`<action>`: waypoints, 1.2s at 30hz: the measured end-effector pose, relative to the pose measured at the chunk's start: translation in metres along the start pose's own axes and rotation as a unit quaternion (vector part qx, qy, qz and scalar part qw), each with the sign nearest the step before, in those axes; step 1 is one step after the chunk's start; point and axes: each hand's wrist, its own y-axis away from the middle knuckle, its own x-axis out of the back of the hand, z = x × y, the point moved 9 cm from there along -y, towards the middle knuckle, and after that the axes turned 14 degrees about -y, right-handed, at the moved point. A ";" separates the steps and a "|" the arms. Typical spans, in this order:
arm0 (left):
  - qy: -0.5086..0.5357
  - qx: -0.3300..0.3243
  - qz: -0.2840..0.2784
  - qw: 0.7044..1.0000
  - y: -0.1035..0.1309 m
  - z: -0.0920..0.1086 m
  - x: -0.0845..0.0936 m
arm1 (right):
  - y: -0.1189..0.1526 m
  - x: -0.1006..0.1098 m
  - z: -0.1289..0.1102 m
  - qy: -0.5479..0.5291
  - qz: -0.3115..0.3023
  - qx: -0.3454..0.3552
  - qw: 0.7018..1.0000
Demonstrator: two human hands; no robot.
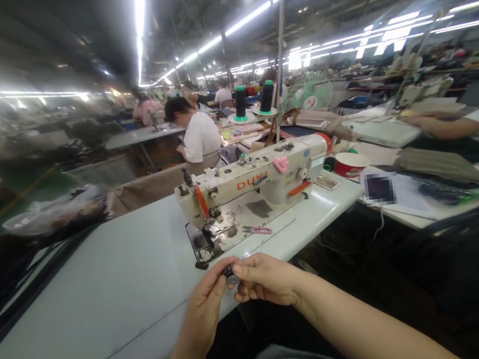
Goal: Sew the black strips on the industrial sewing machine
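My left hand and my right hand meet over the front edge of the sewing table. Between their fingertips they grip a small round metal part with black on it, looking like a bobbin case. Both hands are closed on it, fingers pinched. Just beyond them stands a cream sewing machine with orange lettering. Pink-handled thread snips lie on the machine bed, to the right of the needle area.
Black strips lie at the left edge of the table. Two black thread cones stand behind the machine. A red and white tub sits at right. A person in white sits ahead; another person's arm reaches in at right.
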 end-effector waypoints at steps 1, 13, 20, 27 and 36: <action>-0.025 -0.002 -0.010 1.000 0.002 0.003 -0.001 | -0.001 0.003 0.001 -0.005 0.010 -0.002 1.000; -0.216 -0.044 0.063 0.973 0.009 0.027 0.016 | -0.007 -0.003 -0.005 0.115 0.004 0.061 0.992; 0.172 0.116 0.061 0.976 0.010 -0.003 0.008 | 0.006 -0.002 -0.045 0.372 0.046 0.162 0.913; 0.181 0.172 -0.096 0.964 0.021 0.005 -0.028 | 0.028 -0.064 -0.068 0.554 -0.056 0.302 0.774; 0.218 0.130 -0.008 0.967 0.019 0.006 -0.011 | 0.022 -0.043 -0.071 0.548 0.018 0.256 0.796</action>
